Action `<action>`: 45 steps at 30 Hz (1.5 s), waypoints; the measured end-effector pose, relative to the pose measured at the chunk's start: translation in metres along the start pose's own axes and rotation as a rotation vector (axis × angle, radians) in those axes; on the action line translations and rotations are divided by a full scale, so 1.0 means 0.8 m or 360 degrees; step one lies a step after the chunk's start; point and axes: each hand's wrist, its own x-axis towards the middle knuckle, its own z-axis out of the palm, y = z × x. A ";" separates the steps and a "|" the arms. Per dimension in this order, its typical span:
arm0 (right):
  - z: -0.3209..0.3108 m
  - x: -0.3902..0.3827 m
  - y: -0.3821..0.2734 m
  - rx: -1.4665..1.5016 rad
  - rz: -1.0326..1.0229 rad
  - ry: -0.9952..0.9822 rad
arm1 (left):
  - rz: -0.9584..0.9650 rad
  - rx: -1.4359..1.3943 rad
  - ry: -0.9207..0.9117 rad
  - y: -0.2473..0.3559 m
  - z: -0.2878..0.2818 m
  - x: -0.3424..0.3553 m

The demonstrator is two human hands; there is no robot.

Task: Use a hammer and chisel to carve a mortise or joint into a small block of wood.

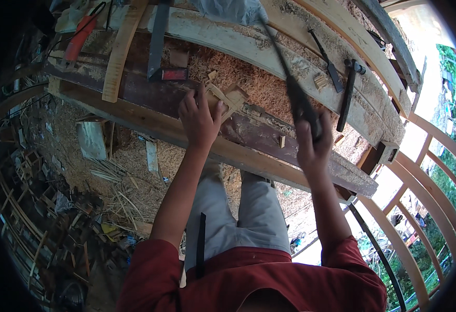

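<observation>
Near the middle of the workbench, my left hand [199,120] grips a small pale wooden piece [229,105] with cut strips, lying on the dark red-brown plank [254,138]. My right hand [314,145] is closed round the black handle of a long, dark, thin tool [281,55], whose blurred shaft slants up and left toward a translucent plastic bag [228,9]; its exact kind is unclear. Just left of the wooden piece lies a metal square [156,49] with a red-and-black end. A small wood block [282,141] sits on the plank between my hands.
An orange power tool [79,40], a wooden slat [116,65], a chisel [332,70] and a hammer [349,88] lie on the shaving-covered bench. Wood scraps [124,203] litter the floor at left. A slatted wooden railing [425,197] runs along the open right side.
</observation>
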 end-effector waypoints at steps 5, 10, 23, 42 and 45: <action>-0.012 -0.050 0.004 -0.0013 0.0179 -0.0360 | -0.0102 -0.0214 -0.0070 0.010 0.003 0.036; 0.000 -0.056 -0.022 -0.0126 0.0051 -0.0433 | -0.0140 0.0122 0.0254 0.018 0.026 0.067; -0.014 -0.014 -0.047 -0.0178 0.0329 -0.0552 | -0.0539 0.0096 0.0453 0.032 0.050 0.072; 0.002 0.025 -0.075 -0.0267 0.0514 -0.0666 | -0.0590 0.0246 0.0245 0.037 0.054 0.079; 0.010 0.019 -0.066 -0.0346 0.0323 -0.0889 | -0.0600 0.0211 0.0238 0.043 0.054 0.084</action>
